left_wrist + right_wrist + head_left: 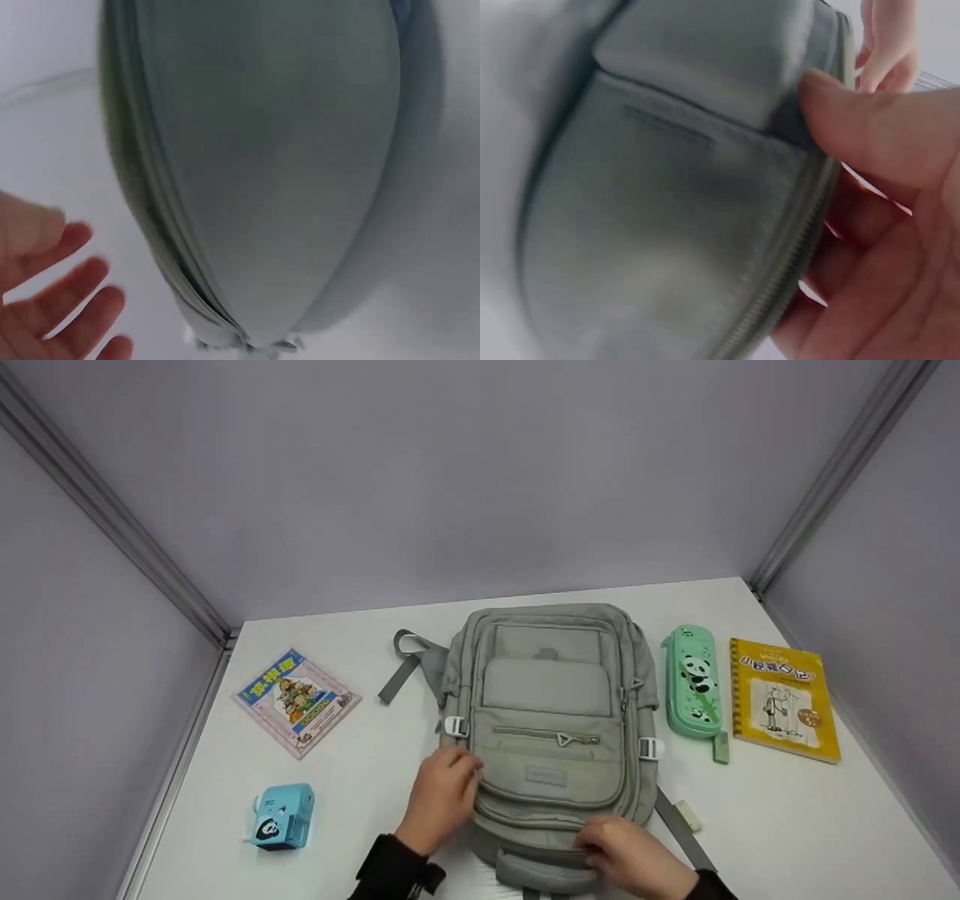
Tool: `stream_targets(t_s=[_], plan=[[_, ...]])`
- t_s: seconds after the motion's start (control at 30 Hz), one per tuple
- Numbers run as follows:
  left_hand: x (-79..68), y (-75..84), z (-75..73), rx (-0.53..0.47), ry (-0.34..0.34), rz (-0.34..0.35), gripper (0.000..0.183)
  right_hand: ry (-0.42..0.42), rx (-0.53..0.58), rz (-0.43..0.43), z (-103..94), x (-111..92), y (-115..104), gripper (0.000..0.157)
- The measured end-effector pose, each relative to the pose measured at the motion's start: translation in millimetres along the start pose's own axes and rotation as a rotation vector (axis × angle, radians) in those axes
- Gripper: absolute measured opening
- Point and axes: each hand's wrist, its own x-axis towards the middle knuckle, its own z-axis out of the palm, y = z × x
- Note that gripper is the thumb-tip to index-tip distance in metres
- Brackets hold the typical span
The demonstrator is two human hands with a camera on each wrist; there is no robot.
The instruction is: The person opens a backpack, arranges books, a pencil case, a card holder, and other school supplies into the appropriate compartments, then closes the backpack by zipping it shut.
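A grey-green backpack [551, 686] lies flat on the white table, zipped front pocket up. My right hand [630, 851] pinches its near edge by a padded grey piece [544, 874]. In the right wrist view, the thumb [870, 135] presses on the fabric beside the zipper [780, 281], with the other fingers behind the edge. At the backpack's lower left side is my left hand [442, 791]. The left wrist view shows its fingers [82, 292] loosely bent, apart from the bag's side [262, 165], with nothing between them.
Left of the backpack lie a colourful booklet [298, 703] and a blue panda pencil sharpener [283, 816]. On the right are a green panda pencil case [692, 682], a yellow spiral-bound book [784, 701] and a small pale block [688, 815] beside a strap [682, 829]. Grey panels surround the table.
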Motion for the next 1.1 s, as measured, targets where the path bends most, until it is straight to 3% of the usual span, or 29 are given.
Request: stream_targets(t_s=[0.13,0.23,0.43,0.53,0.7,0.77,0.87,0.97,1.1], plan=[[-17.2,17.4,-5.8,-0.092,-0.198,0.032,0.005,-0.011,0.084,0.013,-9.7,1,0,0.014],[-24.9,23.3,-6.2,-0.11,-0.284,0.037,0.008,0.028,0.1,0.019,-13.8,1,-2,0.015],[-32.4,26.5,-6.6,-0.113,-0.326,0.084,0.011,0.145,0.055,0.012,-16.9,-1,-10,0.014],[-32.3,28.4,-8.4,-0.127,-0.315,0.106,0.013,0.28,0.02,-0.045,-14.9,-3,-14,0.014],[-25.2,33.4,-8.7,-0.051,-0.21,0.15,0.016,0.597,-0.046,-0.216,-10.9,0,-17,0.024],[-20.2,35.9,-7.9,-0.017,-0.124,0.181,0.015,0.673,-0.04,-0.269,-12.1,2,-17,0.028],[-10.8,39.2,-6.6,0.02,0.038,0.216,0.015,0.713,-0.008,-0.306,-17.6,2,-16,0.029],[1.6,42.2,-5.9,0.061,0.178,0.232,0.018,0.723,0.016,-0.269,-27.5,-1,-14,0.026],[16.8,45.4,-6.3,0.107,0.284,0.242,0.021,0.797,0.004,-0.145,-49.8,-7,-6,0.026]])
